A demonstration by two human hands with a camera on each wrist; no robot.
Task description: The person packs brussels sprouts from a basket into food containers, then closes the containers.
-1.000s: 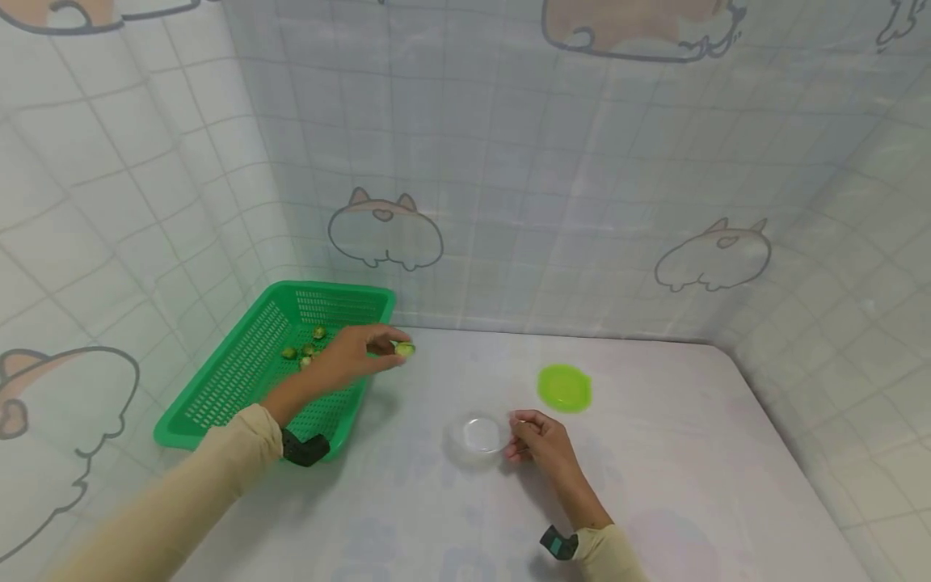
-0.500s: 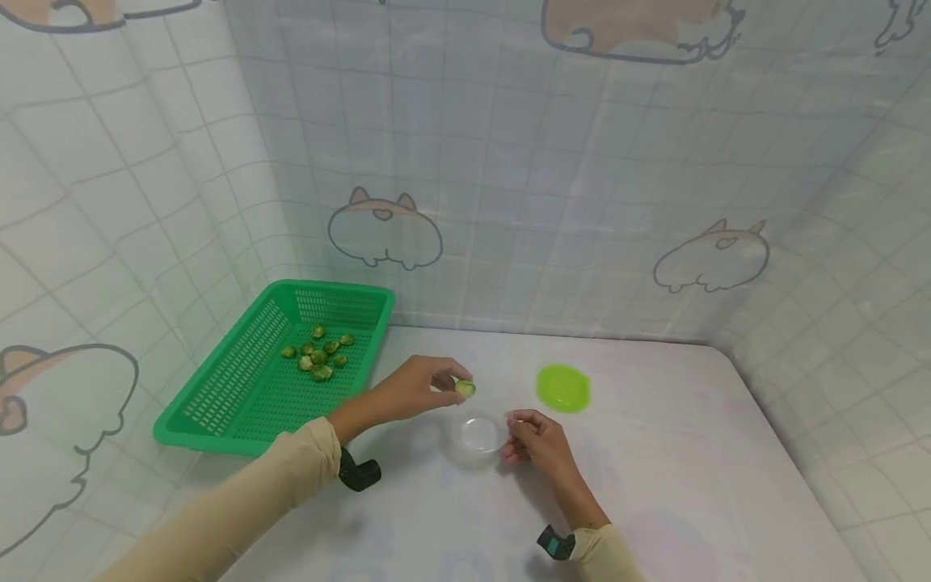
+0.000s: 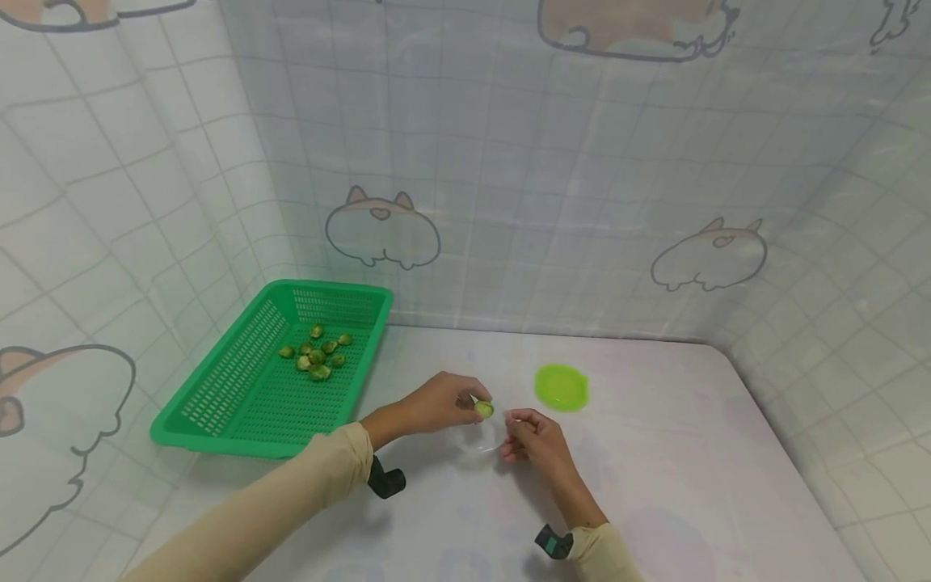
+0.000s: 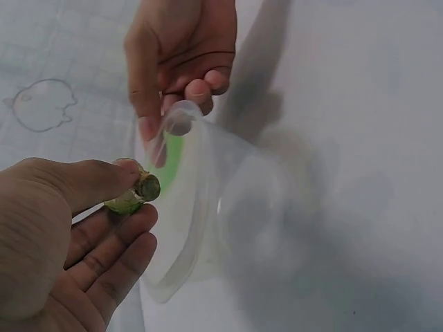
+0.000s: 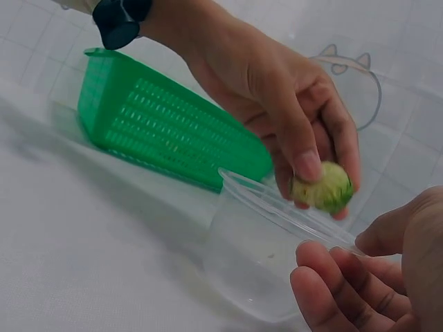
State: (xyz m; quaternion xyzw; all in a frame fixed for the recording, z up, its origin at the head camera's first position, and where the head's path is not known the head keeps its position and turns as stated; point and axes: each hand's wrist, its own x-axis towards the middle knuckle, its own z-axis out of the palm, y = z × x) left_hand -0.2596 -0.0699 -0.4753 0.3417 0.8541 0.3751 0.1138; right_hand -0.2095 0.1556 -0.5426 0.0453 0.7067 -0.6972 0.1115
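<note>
My left hand (image 3: 440,402) pinches a Brussels sprout (image 5: 324,188) between thumb and fingers, just above the mouth of a clear plastic tub (image 5: 256,256). On the tub's right side, my right hand (image 3: 541,443) pinches the rim between thumb and fingers. The left wrist view shows the sprout (image 4: 135,190) beside the tub's open top (image 4: 187,228). Several more Brussels sprouts (image 3: 318,356) lie in a green plastic basket (image 3: 240,404) at the left.
A bright green round lid (image 3: 562,388) lies on the white table (image 3: 655,453), behind and right of the tub. Tiled sheets with cartoon animals (image 3: 381,230) stand up around the back and sides of the table.
My left hand has carried the sprout rightward from beside the basket to above the tub. My right hand has stayed at the tub's rim.
</note>
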